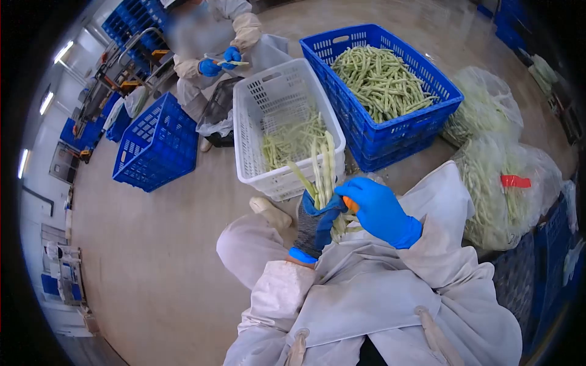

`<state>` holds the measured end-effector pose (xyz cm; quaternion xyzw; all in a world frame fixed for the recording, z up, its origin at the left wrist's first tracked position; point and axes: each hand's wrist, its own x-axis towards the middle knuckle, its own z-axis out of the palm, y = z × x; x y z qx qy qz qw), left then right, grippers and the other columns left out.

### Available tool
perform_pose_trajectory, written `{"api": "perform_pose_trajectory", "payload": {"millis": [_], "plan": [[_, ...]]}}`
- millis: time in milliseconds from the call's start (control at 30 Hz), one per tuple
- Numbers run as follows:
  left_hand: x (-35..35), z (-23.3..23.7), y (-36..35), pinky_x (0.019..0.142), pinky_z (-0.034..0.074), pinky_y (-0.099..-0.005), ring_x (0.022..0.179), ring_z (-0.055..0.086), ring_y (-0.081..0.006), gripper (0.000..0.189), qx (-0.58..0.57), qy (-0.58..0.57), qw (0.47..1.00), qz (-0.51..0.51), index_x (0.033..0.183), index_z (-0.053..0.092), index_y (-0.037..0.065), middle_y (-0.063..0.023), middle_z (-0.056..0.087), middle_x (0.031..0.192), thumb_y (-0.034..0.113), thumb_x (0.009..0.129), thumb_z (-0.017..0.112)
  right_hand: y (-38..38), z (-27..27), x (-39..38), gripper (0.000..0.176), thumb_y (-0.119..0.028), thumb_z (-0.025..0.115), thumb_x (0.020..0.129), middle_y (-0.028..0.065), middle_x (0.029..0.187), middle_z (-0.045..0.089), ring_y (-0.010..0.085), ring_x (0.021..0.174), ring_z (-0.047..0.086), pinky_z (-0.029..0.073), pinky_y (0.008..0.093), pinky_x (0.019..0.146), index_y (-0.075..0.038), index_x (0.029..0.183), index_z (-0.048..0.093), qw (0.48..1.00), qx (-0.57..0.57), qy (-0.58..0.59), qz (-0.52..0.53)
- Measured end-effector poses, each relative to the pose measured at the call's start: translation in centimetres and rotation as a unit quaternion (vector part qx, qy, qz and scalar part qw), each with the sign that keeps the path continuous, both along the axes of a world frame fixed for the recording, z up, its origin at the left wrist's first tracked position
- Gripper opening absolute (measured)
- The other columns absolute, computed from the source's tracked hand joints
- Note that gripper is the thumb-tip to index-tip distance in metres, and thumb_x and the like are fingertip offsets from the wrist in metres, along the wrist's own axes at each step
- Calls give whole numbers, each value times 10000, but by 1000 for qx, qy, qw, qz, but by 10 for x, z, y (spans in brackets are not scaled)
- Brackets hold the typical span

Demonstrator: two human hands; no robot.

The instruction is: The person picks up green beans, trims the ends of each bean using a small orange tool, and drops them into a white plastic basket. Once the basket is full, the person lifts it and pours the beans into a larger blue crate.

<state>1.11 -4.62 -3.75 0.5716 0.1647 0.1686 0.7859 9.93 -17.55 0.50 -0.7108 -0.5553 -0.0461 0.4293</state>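
My left hand [318,224], in a grey and blue work glove, is closed around a small bunch of long pale green beans [325,168]. Their upper ends point toward the white crate and their lower ends stick out below my fist. Right beside it, my right hand [381,210] in a blue glove is closed on an orange-handled tool [351,204]. The tool's working end is hidden behind the beans and fingers, so its kind does not show. Just beyond both hands, the white crate [287,188] has cut beans [290,143] lying at its bottom.
A blue crate [400,125] heaped with beans [381,79] stands at the right. Clear bags of beans [506,183] lie beside me. Across from me, a co-worker's blue-gloved hands [221,61] hold a bean. Another blue crate [162,146] sits on the floor at left.
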Motion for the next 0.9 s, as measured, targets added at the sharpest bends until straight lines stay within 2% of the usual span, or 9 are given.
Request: {"api": "perform_pose_trajectory", "payload": {"millis": [167,233,367,533,600,633,667,733,900], "plan": [[0,0,-2,699,488,-261,774,596,-126,245,-7,-27,1000,6,1079,551,24,-44,618,910,104,855,610,-1,-6,-19,352,31,549,705,112,963,589,281,883,579,484,351,727,-44,1045,598,993,-12,-67,-99],[-1,2,-6,697,489,-259,762,593,-129,274,-139,-57,989,-3,1097,540,22,-46,614,921,106,847,615,-5,-11,-11,358,29,555,710,118,988,588,279,890,583,488,344,729,-45,1057,601,995,-11,-56,-82],[-1,4,-1,693,490,-259,751,591,-130,312,-150,-52,987,-4,1117,520,20,-46,606,913,77,827,620,-11,-11,15,363,27,569,729,140,1055,581,282,883,590,495,339,721,-46,1082,608,999,26,20,-38],[5,-3,11,678,480,-248,723,582,-116,375,97,53,994,-17,1125,490,14,-49,592,883,47,782,638,4,70,83,361,16,554,774,180,1073,582,299,835,600,489,368,712,-45,1127,590,927,46,-258,-268],[9,-6,11,685,480,-263,734,586,-133,388,109,55,992,6,1113,489,20,-57,595,898,71,766,657,10,66,71,384,-60,636,774,121,895,603,263,832,587,472,347,740,-64,1153,577,998,-15,1,-61],[6,-8,10,692,480,-278,746,590,-150,403,120,66,990,24,1100,488,26,-65,598,912,94,751,676,13,49,58,351,-105,643,789,112,867,598,233,774,586,469,348,704,-54,1131,582,990,-54,116,57],[6,-11,10,692,480,-278,746,590,-150,403,117,67,991,26,1100,488,26,-65,598,912,94,751,676,15,39,38,337,-122,639,795,116,863,598,244,756,587,469,357,688,-49,1119,581,988,-96,106,57],[6,-16,10,755,476,-324,832,596,-199,456,304,-12,950,73,1083,475,47,-82,598,945,144,706,714,20,24,17,324,-139,635,802,120,859,598,255,739,588,469,367,673,-43,1106,579,984,-140,98,58],[4,-14,4,843,455,-372,998,576,-288,612,284,103,953,18,1208,425,45,-154,568,1081,208,700,725,34,-1,8,303,-155,606,804,160,891,593,322,783,588,464,409,677,-45,1085,572,982,-167,88,-6]]}}
